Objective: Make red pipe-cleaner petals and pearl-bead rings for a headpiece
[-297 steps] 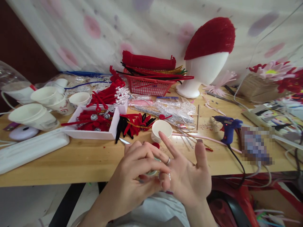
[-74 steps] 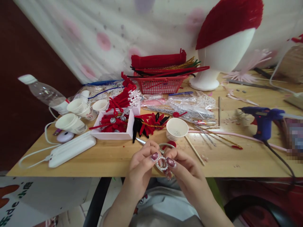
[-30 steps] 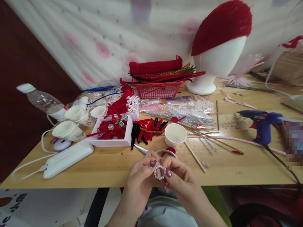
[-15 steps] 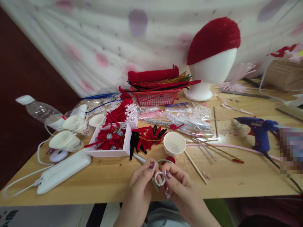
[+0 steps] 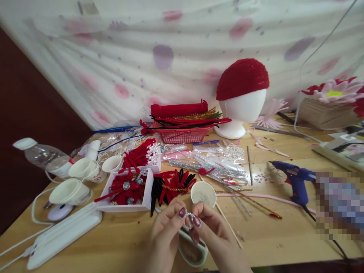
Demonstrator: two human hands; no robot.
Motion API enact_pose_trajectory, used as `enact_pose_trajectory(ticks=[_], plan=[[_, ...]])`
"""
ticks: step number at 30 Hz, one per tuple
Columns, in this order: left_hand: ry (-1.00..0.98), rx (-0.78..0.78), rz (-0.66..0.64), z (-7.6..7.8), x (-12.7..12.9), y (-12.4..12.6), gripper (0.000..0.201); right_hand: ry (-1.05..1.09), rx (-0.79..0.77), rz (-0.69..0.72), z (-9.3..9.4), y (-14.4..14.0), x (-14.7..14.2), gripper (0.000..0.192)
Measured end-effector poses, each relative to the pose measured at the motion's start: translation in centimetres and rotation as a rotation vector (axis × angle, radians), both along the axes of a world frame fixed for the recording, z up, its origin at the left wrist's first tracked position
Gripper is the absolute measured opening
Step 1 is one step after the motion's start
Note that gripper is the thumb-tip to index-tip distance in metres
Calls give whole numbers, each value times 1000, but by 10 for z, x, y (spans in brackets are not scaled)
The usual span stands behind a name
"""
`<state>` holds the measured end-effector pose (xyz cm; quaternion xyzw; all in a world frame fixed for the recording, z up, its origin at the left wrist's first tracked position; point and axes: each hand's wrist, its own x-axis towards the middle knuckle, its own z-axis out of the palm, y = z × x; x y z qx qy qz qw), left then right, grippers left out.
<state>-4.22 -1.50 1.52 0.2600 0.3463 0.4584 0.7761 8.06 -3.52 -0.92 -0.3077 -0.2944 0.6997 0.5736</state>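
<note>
My left hand (image 5: 165, 235) and my right hand (image 5: 212, 233) meet low at the front of the wooden table (image 5: 113, 242). Together they pinch a small ring of white pearl beads (image 5: 189, 220) between thumbs and fingertips. Just beyond the hands stands a small white paper cup (image 5: 203, 193) with tiny beads inside. Under the hands lie scissors with pale green handles (image 5: 193, 256). A heap of red and black pipe-cleaner pieces (image 5: 170, 186) lies to the left of the cup.
A white tray of red ornaments (image 5: 125, 191), paper cups (image 5: 76, 182), a plastic bottle (image 5: 40, 157) and a white case (image 5: 62, 235) fill the left. A red basket of pipe cleaners (image 5: 182, 129) and a foam head with a red cap (image 5: 241, 98) stand behind. A blue glue gun (image 5: 295, 180) lies right.
The view has tilted upward, so hands and table sit lower in the frame. Both hands stay on the pearl ring; the scissors now show beneath them.
</note>
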Motion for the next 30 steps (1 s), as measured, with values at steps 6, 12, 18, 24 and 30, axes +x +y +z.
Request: enact_pose_trajectory(ticks=[6,12,18,24,30], plan=[[-120,-17,-110,2,3,20,31,10,-47,77,6,20,12,37],[-183,-4,-153,7,4,35,26,42,-56,73,18,28,14,37],[-188,-15,-237,20,5,49,31,-40,-90,115,37,33,24,35],[-184,-56,-261,17,7,61,30,-60,-41,136,27,47,29,30],[-119,-17,-152,17,11,70,30,-20,-49,82,22,53,26,28]])
